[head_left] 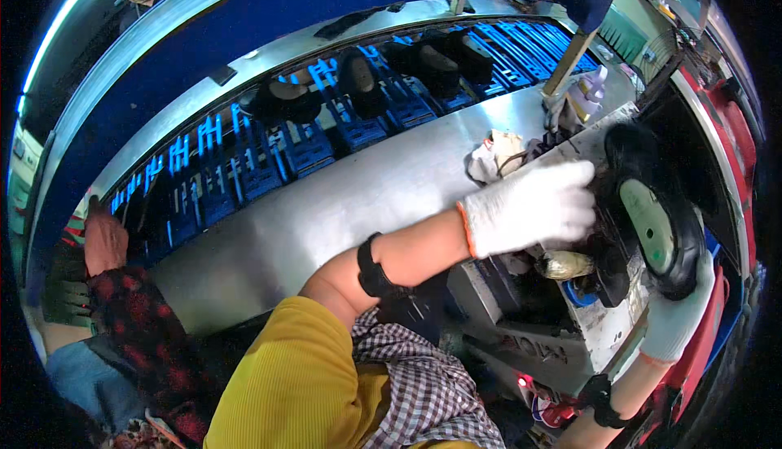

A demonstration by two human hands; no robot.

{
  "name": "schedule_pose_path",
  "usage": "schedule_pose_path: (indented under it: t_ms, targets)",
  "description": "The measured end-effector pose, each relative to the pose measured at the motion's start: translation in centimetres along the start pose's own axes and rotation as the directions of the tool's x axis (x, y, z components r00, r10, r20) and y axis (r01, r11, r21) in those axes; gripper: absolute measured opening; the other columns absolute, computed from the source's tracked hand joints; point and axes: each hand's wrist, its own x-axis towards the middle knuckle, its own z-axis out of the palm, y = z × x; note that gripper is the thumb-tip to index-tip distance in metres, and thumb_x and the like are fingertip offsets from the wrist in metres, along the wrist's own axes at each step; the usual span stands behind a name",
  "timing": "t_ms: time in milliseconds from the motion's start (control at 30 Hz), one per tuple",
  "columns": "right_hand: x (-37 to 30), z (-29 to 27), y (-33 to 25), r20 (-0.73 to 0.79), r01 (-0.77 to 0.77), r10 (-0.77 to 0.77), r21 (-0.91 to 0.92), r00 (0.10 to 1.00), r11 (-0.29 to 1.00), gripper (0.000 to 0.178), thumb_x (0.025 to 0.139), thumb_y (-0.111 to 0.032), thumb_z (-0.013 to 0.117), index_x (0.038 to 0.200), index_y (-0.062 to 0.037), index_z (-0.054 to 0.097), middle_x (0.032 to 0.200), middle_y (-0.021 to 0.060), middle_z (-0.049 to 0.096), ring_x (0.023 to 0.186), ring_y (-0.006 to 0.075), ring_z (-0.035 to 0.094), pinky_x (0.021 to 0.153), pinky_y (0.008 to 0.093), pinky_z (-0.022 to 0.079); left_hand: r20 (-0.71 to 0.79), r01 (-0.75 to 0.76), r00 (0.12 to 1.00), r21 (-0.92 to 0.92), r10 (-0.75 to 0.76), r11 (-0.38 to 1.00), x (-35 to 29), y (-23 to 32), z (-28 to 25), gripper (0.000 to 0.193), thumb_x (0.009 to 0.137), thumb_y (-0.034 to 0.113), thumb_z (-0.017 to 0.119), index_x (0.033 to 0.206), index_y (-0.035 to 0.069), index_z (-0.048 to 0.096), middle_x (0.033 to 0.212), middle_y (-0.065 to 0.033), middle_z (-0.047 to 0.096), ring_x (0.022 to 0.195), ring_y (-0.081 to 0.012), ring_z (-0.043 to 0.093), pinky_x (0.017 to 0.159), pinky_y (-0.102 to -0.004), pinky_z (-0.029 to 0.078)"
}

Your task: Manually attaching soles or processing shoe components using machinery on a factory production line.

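My right hand (pixel 680 315), in a white knit glove, grips one end of a black shoe (pixel 680 245) at the right. The shoe is tilted toward me, and a pale oval last top (pixel 648 225) with a small hole shows in its opening. My left hand (pixel 542 205), in a white glove with an orange cuff edge, hovers just left of the shoe. Its fingers are curled together and slightly blurred; whatever they hold is hidden. Under the left hand, a yellowish rounded piece (pixel 566 264) lies beside dark parts on the bench machine.
Beyond a metal ledge (pixel 391 160) runs a slatted conveyor (pixel 521 54) carrying several black shoes (pixel 358 78). A crumpled cloth (pixel 497 156) and a white bottle (pixel 588 91) sit near a post. At far left, another person's hand (pixel 106 241) touches the conveyor's end. A red-edged machine (pixel 717 123) stands right.
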Motion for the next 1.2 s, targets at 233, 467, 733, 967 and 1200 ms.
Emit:
schedule_pose_path:
  t_ms: [233, 467, 733, 967, 1200]
  targets:
    - [-7.0, 15.3, -2.8, 0.397, 0.013, -0.092, 0.196, 0.913, 0.980, 0.083, 0.099, -0.048, 0.057, 0.160, 0.0018, 0.032, 0.163, 0.0171, 0.037, 0.150, 0.0296, 0.037, 0.125, 0.0415, 0.024, -0.426, -0.319, 0.781, 0.354, 0.456, 0.879, 0.0, -3.3, 9.6, 0.056, 0.102, 0.049, 0.056, 0.139, 0.007, 0.057, 0.127, -0.0113, 0.068, 0.115, -0.0237, 0.067, 0.108, -0.0412, 0.050]
    - [-10.0, 13.5, -4.5, 0.514, 0.440, -0.228, -0.338, 0.827, 0.832, 0.063, 0.096, -0.025, 0.052, 0.147, 0.0123, 0.044, 0.152, 0.0260, 0.048, 0.144, 0.0375, 0.043, 0.120, 0.0452, 0.031, -0.644, -0.222, 0.503, 0.549, 0.577, 0.806, -8.2, 2.5, 12.2, 0.039, 0.092, 0.027, 0.063, 0.124, 0.005, 0.063, 0.118, -0.0134, 0.072, 0.106, -0.0278, 0.072, 0.100, -0.0451, 0.057]
    - [-11.2, 6.1, 1.1, -0.052, 0.253, -0.320, -0.496, 0.946, 0.831, 0.045, 0.107, -0.014, 0.038, 0.142, 0.0125, 0.049, 0.148, 0.0234, 0.052, 0.135, 0.0347, 0.052, 0.115, 0.0462, 0.043, -0.560, -0.089, 0.244, 0.800, 0.792, 0.593, -16.8, 15.4, 5.9, 0.032, 0.092, 0.020, 0.059, 0.118, 0.001, 0.063, 0.116, -0.0177, 0.071, 0.107, -0.0337, 0.072, 0.096, -0.0532, 0.059]
    - [-12.0, 4.1, 4.0, -0.189, 0.147, -0.327, -0.618, 0.926, 0.773, 0.038, 0.107, -0.012, 0.043, 0.131, 0.0125, 0.059, 0.138, 0.0208, 0.060, 0.129, 0.0295, 0.057, 0.110, 0.0397, 0.047, -0.528, -0.193, 0.199, 0.805, 0.825, 0.562, -20.7, 22.6, 0.9, 0.034, 0.091, 0.030, 0.060, 0.117, 0.010, 0.065, 0.120, -0.0114, 0.071, 0.113, -0.0343, 0.068, 0.097, -0.0653, 0.051]
    - [-11.8, 3.1, 5.0, -0.185, 0.008, -0.213, -0.736, 0.959, 0.677, 0.035, 0.102, -0.006, 0.047, 0.128, 0.0091, 0.064, 0.145, 0.0198, 0.056, 0.139, 0.0370, 0.046, 0.122, 0.0464, 0.031, -0.509, 0.108, -0.078, 0.851, 0.857, 0.514, -24.2, 24.2, -1.5, 0.017, 0.086, 0.025, 0.066, 0.098, 0.012, 0.067, 0.101, -0.0080, 0.070, 0.095, -0.0280, 0.070, 0.088, -0.0531, 0.057]
